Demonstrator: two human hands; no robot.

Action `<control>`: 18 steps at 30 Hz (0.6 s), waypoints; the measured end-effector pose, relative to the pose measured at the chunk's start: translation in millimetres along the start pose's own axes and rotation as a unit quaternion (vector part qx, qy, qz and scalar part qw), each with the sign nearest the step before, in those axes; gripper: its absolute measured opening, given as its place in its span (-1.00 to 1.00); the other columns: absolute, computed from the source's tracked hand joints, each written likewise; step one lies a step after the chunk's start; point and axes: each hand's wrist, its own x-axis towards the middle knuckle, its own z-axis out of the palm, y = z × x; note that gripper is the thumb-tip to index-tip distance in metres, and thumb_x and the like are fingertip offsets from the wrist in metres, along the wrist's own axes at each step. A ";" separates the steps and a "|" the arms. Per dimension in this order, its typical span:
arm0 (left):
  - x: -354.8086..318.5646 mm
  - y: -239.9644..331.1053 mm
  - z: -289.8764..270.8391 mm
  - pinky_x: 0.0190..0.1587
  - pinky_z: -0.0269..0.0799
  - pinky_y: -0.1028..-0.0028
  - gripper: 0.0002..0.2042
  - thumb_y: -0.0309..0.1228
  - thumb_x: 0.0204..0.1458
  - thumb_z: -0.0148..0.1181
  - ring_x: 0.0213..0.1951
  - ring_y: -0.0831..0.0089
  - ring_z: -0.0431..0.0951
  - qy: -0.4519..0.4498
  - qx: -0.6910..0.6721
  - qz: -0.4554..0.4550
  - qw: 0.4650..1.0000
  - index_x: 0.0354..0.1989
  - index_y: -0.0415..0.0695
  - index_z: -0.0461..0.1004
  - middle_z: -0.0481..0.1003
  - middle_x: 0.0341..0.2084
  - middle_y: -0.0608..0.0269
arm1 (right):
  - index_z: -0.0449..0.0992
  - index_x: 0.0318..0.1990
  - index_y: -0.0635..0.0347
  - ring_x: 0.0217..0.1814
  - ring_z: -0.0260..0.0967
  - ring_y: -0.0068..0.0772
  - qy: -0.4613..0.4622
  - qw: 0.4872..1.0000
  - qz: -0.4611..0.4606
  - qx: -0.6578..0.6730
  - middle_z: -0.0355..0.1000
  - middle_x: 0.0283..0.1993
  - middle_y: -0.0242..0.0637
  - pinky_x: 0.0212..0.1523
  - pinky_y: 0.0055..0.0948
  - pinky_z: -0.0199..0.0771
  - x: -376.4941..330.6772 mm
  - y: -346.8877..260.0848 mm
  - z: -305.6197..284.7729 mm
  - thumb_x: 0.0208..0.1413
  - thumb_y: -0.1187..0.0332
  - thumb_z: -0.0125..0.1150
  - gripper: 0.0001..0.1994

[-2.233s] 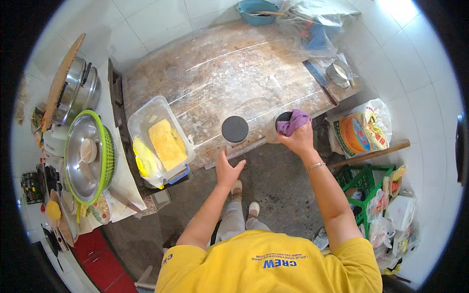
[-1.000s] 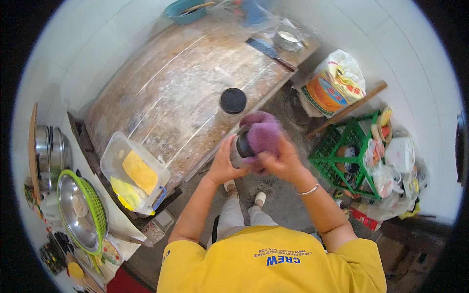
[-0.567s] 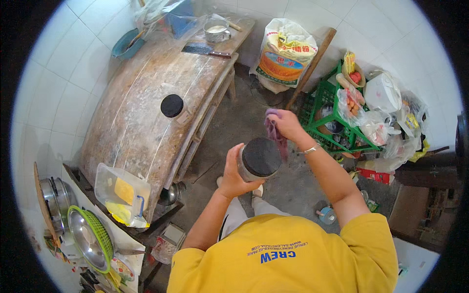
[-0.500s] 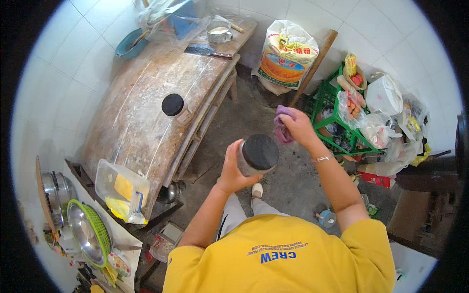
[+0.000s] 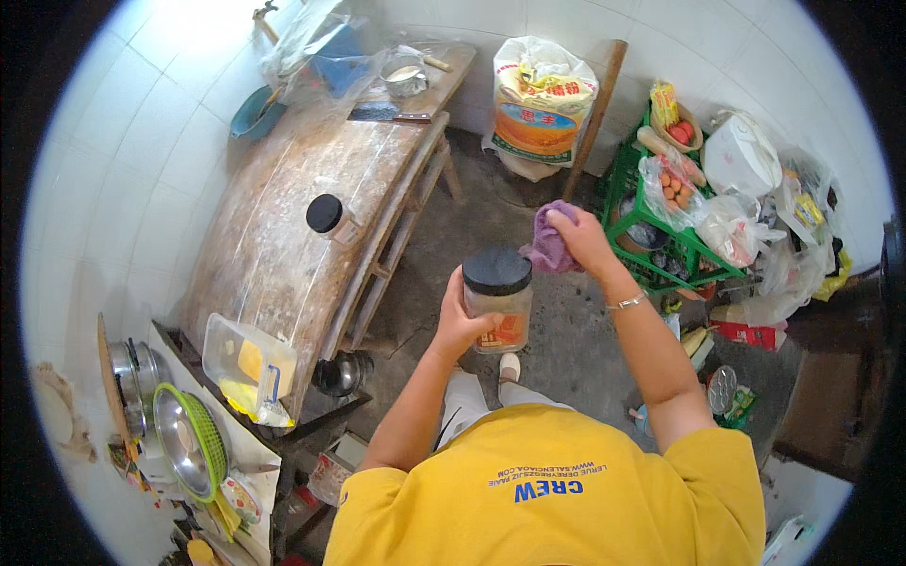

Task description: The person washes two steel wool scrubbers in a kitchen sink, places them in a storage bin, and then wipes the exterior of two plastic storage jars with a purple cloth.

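My left hand [image 5: 464, 323] is wrapped round the side of a clear jar [image 5: 502, 309] with a black screw lid [image 5: 497, 271] and an orange label. The jar is held in the air in front of my body, nearly upright. In my right hand [image 5: 583, 241] a purple cloth [image 5: 553, 240] is bunched, just to the right of the jar lid and close to it. A second, smaller black-lidded jar [image 5: 330, 218] stands on the worn wooden table [image 5: 274, 203] to my left.
A cleaver [image 5: 387, 111] and a metal mug [image 5: 405, 77] lie at the table's far end. Its near end holds a clear plastic box [image 5: 247, 363]. Ahead stand a flour sack [image 5: 543, 104] and a wooden pole [image 5: 598, 118]. Right is a green crate [image 5: 681, 253] with bagged eggs [image 5: 674, 189].
The jar in my left hand has tipped more upright, so its orange label now shows. The purple cloth stays in my right hand, turned slightly. The whole view has shifted a little.
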 end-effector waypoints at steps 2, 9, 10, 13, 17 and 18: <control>6.6 0.0 -5.0 0.08 0.22 0.40 -0.20 -0.37 -0.41 0.37 0.00 0.40 0.34 0.009 0.022 -0.018 1.000 0.12 -0.22 0.12 0.32 -0.06 0.20 | 0.47 -0.14 0.20 -0.28 0.38 -0.49 -0.069 0.996 0.020 0.048 0.46 -0.30 -0.31 -0.20 -0.48 0.38 -17.6 -43.0 1.8 0.09 0.16 0.08 -0.69; 12.0 7.4 3.2 -0.06 0.33 0.44 -0.33 -0.32 -0.36 0.37 -0.15 0.40 0.43 -0.005 0.066 -0.084 0.994 -0.01 -0.26 0.22 0.40 -0.21 0.19 | 0.43 -0.05 0.25 -0.09 0.37 -0.34 -0.249 0.960 0.002 -0.128 0.45 -0.15 -0.15 -0.02 -0.41 0.31 -3.5 -60.9 37.7 0.09 0.18 0.07 -0.63; 10.4 9.4 4.5 -0.05 0.32 0.44 -0.32 -0.31 -0.36 0.37 -0.14 0.40 0.42 -0.031 0.114 -0.092 0.989 0.00 -0.27 0.22 0.40 -0.20 0.19 | 0.43 -0.06 0.25 -0.09 0.37 -0.33 -0.267 0.950 0.035 -0.161 0.45 -0.14 -0.13 -0.02 -0.41 0.31 3.0 -55.7 38.8 0.09 0.18 0.06 -0.63; 4.4 2.0 20.3 0.06 0.24 0.38 -0.18 -0.23 -0.44 0.40 -0.01 0.30 0.36 -0.032 0.154 -0.099 0.983 0.08 -0.30 0.18 0.35 -0.07 0.06 | 0.46 -0.09 0.24 -0.06 0.39 -0.18 -0.286 0.933 0.001 -0.216 0.45 -0.12 -0.08 -0.02 -0.35 0.33 8.4 -34.8 48.6 0.08 0.20 0.01 -0.65; 15.0 -5.7 11.1 0.06 0.24 0.37 -0.14 -0.25 -0.50 0.38 -0.01 0.27 0.38 0.028 0.313 -0.011 0.949 0.11 -0.29 0.16 0.36 -0.05 0.04 | 0.48 -0.23 0.24 -0.12 0.37 -0.02 -0.242 0.937 -0.099 -0.233 0.44 -0.22 -0.01 -0.09 -0.25 0.34 3.1 -47.0 69.4 0.05 0.26 0.01 -0.74; 15.5 -7.6 8.2 0.07 0.25 0.36 -0.13 -0.24 -0.51 0.38 0.00 0.27 0.38 0.034 0.320 -0.012 0.947 0.11 -0.28 0.17 0.36 -0.05 0.04 | 0.48 -0.25 0.24 -0.14 0.36 0.00 -0.226 0.932 -0.133 -0.250 0.43 -0.25 -0.01 -0.11 -0.23 0.34 1.7 -50.6 74.5 0.05 0.28 0.01 -0.76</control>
